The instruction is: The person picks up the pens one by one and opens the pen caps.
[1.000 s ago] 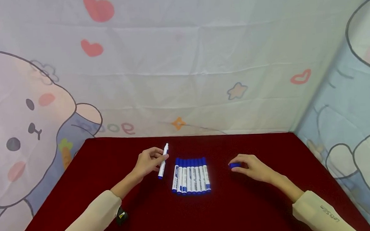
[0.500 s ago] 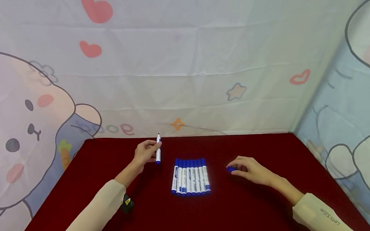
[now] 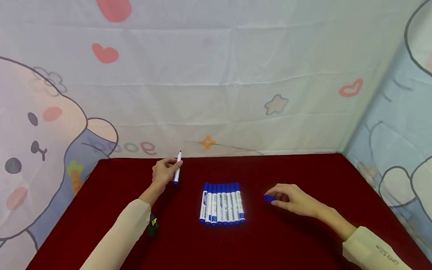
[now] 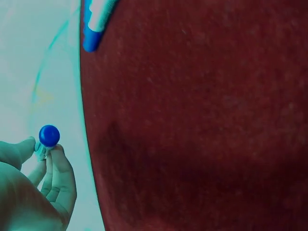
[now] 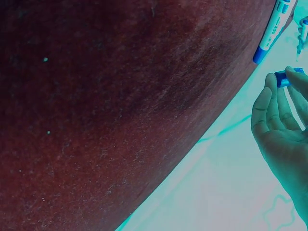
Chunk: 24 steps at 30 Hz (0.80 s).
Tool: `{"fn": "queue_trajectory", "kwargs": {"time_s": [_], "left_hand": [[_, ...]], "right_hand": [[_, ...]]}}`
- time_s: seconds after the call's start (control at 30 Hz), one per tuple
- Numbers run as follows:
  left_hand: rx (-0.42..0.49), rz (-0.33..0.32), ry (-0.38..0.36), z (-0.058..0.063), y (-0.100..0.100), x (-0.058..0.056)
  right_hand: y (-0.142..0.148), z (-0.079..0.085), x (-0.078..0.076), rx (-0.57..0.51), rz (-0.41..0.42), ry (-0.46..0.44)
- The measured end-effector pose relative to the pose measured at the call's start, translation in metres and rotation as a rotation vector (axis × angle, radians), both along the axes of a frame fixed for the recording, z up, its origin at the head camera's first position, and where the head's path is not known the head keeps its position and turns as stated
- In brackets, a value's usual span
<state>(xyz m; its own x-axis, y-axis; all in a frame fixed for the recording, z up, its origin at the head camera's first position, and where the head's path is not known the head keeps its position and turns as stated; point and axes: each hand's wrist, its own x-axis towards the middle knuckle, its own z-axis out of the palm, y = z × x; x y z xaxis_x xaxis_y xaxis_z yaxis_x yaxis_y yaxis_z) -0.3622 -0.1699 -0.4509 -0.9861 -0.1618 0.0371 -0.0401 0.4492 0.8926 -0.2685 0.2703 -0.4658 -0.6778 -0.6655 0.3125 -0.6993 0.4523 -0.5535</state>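
At the table's far left, my left hand (image 3: 163, 171) pinches an uncapped white marker (image 3: 178, 169) between thumb and fingers. Its dark tip points up and away. In the left wrist view the marker's round blue end (image 4: 49, 136) faces the camera. To the right, my right hand (image 3: 294, 199) pinches a blue marker cap (image 3: 269, 198) by its fingertips; the right wrist view shows the cap (image 5: 282, 79) between thumb and fingers. Between both hands lies a row of several capped white-and-blue markers (image 3: 221, 204), side by side, caps toward the back.
A dark red cloth (image 3: 222, 253) covers the table. Behind it hangs a pale printed curtain (image 3: 198, 70), and another side of it stands at the right. A small black device (image 3: 152, 226) sits at my left wrist, below the sleeve cuff.
My left hand has moved away and to the left with the uncapped marker, from beside the row toward the back edge. My right hand with the cap has shifted only slightly.
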Motion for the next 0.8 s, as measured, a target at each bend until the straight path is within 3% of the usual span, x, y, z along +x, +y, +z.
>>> {"fn": "queue_trajectory", "kwargs": {"time_s": [0.57,0.8], "left_hand": [[-0.097,-0.007,-0.143,-0.024,-0.005,-0.007],[-0.243,-0.032,-0.151,-0.029,-0.004,-0.01]], "right_hand": [[0.001,-0.001,0.006,0.036,-0.056,-0.143],[0.002,-0.006,0.009,0.04,-0.069,-0.179]]}}
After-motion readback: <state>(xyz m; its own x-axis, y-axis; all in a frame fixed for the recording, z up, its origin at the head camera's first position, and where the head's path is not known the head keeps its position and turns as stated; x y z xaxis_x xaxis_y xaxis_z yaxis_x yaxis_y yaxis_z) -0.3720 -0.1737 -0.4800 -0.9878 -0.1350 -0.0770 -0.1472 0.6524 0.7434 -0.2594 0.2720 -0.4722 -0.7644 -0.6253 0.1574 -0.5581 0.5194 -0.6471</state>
